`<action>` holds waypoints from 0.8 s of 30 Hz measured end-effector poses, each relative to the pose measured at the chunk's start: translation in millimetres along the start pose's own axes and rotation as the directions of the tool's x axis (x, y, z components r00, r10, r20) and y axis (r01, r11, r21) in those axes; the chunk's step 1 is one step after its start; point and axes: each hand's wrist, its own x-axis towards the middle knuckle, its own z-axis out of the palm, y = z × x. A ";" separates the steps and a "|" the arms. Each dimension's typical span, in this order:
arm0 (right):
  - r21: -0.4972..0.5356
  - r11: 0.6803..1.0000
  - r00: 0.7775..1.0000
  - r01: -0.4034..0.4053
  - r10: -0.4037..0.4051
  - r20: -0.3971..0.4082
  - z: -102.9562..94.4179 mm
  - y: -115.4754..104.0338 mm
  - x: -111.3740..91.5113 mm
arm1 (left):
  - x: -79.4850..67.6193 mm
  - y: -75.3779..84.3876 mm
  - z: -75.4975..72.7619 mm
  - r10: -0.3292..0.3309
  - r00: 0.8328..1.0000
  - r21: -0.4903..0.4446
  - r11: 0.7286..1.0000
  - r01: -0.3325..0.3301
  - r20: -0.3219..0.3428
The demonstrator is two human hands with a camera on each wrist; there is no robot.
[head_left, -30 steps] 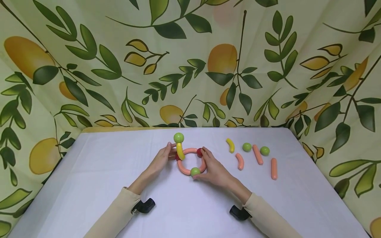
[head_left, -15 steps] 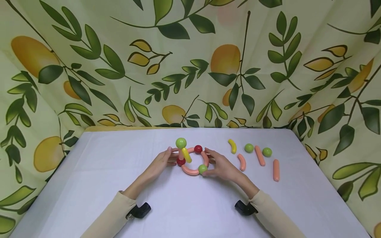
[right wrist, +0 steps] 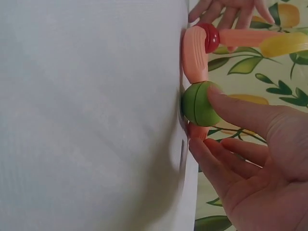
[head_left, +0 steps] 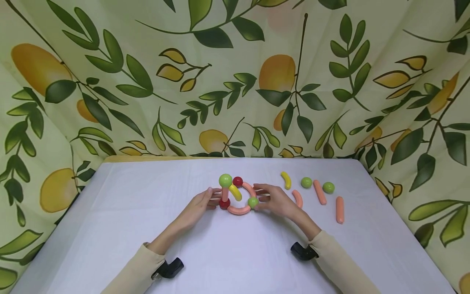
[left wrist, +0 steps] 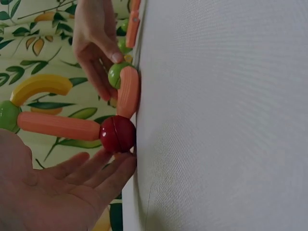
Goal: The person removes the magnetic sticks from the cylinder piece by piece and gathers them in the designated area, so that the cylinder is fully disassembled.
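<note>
A ring of curved pink rods (head_left: 239, 210) lies on the table, joined by a red ball (head_left: 238, 181) at the back, another red ball (left wrist: 118, 134) at the left and a green ball (right wrist: 199, 104) at the right. From the left red ball rises a straight pink rod (left wrist: 58, 126), topped by a green ball (head_left: 225, 180). A curved yellow rod (head_left: 235, 192) slants down from that top ball. My left hand (head_left: 198, 206) has its extended fingertips at the left red ball. My right hand (head_left: 277, 200) touches the ring's green ball with its thumb, fingers stretched beside the ring.
Right of the ring lie a loose yellow curved rod (head_left: 286, 180), a pink curved rod (head_left: 297, 199), two green balls (head_left: 306, 182) and two straight pink rods (head_left: 340, 210). A leaf-patterned curtain (head_left: 235, 102) hangs behind the white-covered table (head_left: 235, 253).
The ring has turned, its green ball swinging from the front to the right and its back red ball moving left. My right hand has loosened and shifted right; the upright rod now shows.
</note>
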 end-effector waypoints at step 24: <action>-0.078 0.988 0.941 0.136 -0.153 -0.302 -5.1 -15.9 -8.9 | 0.9 28.5 -1.1 0.468 0.857 0.260 0.874 -0.411 -0.216</action>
